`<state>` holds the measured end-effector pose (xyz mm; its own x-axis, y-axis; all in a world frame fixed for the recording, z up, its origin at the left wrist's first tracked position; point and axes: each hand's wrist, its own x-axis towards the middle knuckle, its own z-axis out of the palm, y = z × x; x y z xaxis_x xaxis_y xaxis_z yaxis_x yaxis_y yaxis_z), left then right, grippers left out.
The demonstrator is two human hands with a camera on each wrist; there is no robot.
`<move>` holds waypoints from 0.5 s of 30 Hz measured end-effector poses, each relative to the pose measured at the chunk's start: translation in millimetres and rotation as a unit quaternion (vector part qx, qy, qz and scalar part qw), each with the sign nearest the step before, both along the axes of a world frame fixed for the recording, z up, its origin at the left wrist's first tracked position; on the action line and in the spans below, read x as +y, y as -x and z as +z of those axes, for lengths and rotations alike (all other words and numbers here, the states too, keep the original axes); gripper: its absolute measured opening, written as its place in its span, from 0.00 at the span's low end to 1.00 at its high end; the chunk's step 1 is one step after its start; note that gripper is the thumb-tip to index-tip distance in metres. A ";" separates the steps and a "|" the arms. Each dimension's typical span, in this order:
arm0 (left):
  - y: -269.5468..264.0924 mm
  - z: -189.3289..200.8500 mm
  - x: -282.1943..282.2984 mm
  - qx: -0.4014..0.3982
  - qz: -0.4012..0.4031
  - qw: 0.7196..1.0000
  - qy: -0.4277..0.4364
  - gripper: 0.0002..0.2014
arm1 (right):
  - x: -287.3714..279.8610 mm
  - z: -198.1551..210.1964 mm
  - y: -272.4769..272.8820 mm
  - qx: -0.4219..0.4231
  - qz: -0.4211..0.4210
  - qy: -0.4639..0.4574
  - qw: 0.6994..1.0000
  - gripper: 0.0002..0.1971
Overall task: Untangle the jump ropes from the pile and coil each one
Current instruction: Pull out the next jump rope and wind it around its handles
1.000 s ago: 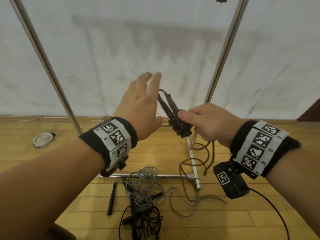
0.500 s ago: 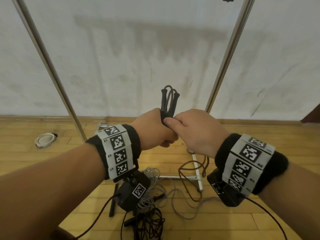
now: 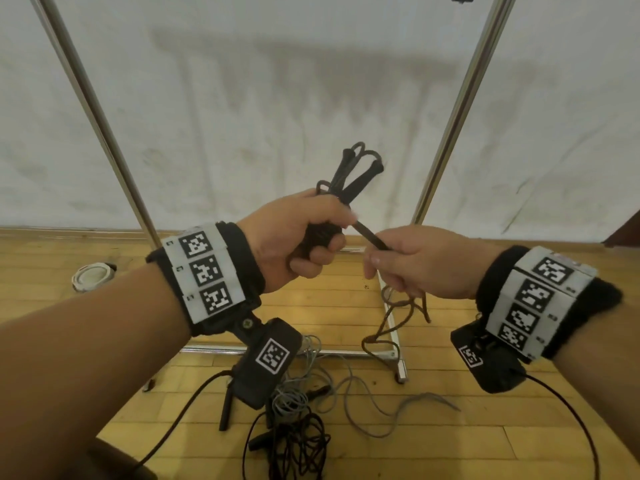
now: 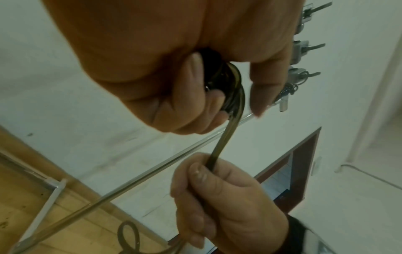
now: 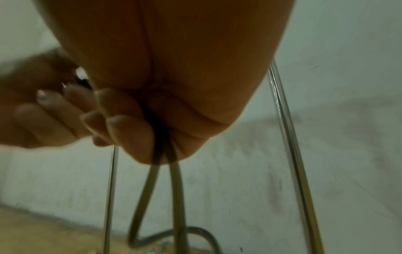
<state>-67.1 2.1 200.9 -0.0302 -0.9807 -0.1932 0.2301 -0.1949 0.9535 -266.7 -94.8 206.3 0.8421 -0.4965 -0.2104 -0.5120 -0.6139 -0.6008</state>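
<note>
My left hand grips the two black handles of a dark brown jump rope, held together and tilted up to the right, with cord loops at their tips. My right hand grips the same rope's cord just right of the left fist; the cord runs taut between the fists. Below the right hand the brown cord hangs in loops to the floor. In the left wrist view the cord leaves my left fist and enters the right fist. In the right wrist view two cord strands drop from my curled fingers.
On the wooden floor below lies a pile with a grey rope and a black rope, tangled, with black handles. A metal rack frame stands against the white wall; its base bar lies on the floor. A white round object lies left.
My left hand went from open beside the handles to gripping them. The right hand let go of the handles and slid down along the cord, drawing it taut to the right.
</note>
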 end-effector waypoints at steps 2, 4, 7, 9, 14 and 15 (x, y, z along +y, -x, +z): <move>7.9 0.8 3.9 -0.067 -0.038 0.997 0.019 0.16 | -1.9 -7.2 2.6 0.013 0.012 -0.008 1.000 0.13; 16.9 0.3 8.2 -0.158 -0.094 0.983 0.023 0.16 | -6.1 -11.9 2.9 0.037 0.023 0.009 0.999 0.09; 27.9 -10.9 14.6 -0.439 -0.230 0.868 0.025 0.13 | -8.4 -12.6 0.2 0.126 0.026 0.066 0.989 0.05; 35.4 -23.4 16.8 -0.625 -0.262 0.735 0.016 0.12 | -6.1 -8.6 -3.7 0.127 0.021 0.103 0.986 0.04; 37.0 -43.1 7.2 -0.725 -0.165 0.664 -0.071 0.14 | 14.1 11.1 -16.0 0.106 0.058 0.236 0.964 0.10; 32.4 -41.8 3.9 -0.722 -0.128 0.677 -0.069 0.15 | 20.2 15.3 -18.5 0.094 0.059 0.249 0.962 0.12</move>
